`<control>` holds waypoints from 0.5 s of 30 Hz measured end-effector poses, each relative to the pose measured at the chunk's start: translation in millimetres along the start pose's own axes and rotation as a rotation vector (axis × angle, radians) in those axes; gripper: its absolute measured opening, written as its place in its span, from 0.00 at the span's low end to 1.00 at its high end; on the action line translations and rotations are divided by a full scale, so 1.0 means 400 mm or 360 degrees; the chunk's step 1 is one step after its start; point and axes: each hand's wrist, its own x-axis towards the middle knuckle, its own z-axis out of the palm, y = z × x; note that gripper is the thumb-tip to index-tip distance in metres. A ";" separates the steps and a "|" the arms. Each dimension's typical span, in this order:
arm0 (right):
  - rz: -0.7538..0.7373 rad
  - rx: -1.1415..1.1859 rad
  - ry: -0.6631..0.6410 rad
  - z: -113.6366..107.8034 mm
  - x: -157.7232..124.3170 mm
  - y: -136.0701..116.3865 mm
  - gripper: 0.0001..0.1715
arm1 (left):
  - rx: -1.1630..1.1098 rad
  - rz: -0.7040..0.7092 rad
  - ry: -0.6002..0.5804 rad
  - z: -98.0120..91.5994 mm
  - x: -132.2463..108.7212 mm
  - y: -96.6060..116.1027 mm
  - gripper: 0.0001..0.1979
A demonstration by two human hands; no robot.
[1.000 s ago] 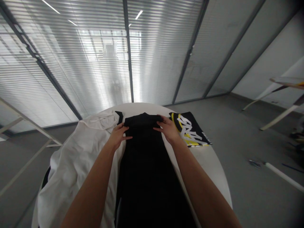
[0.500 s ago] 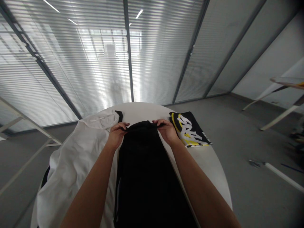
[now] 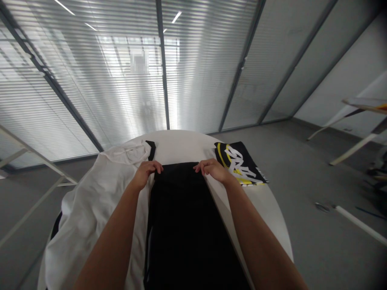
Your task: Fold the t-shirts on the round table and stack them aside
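Round white table: printed shirt lying folded at far edge, white garment rumpled at left, black garment flat mid-table, left hand and right hand resting slightly spread fingers on its top edge.

A long black cloth garment lies in the middle, and its colour is plain, with no pattern that I can see. On the left is a wrinkled white cloth garment, with a small black strip at its far edge. To the far right lies a folded black cloth piece with a curved yellow band and white graffiti letters. Under them is a round white table top. The floor is plain grey, and the far window blinds make pale grey and white horizontal stripes.
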 end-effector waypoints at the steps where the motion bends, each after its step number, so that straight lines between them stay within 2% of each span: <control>1: 0.0033 -0.0054 0.0017 0.000 0.004 0.003 0.09 | 0.0004 -0.0084 0.0039 0.000 0.003 0.000 0.12; 3: 0.0100 -0.0171 0.0112 0.000 0.012 0.012 0.10 | 0.0099 -0.0277 0.0174 0.003 0.012 -0.003 0.13; 7: 0.0252 -0.0330 0.0403 0.008 0.024 0.027 0.11 | 0.0638 -0.0526 0.0463 0.022 0.036 -0.022 0.10; 10: 0.0321 -0.0430 0.0421 0.020 0.026 0.038 0.14 | 0.1016 -0.0578 0.0429 0.041 0.040 -0.038 0.11; 15: 0.0307 -0.0745 0.0357 0.025 0.027 0.052 0.17 | 0.1677 -0.0620 0.0221 0.081 0.015 -0.026 0.22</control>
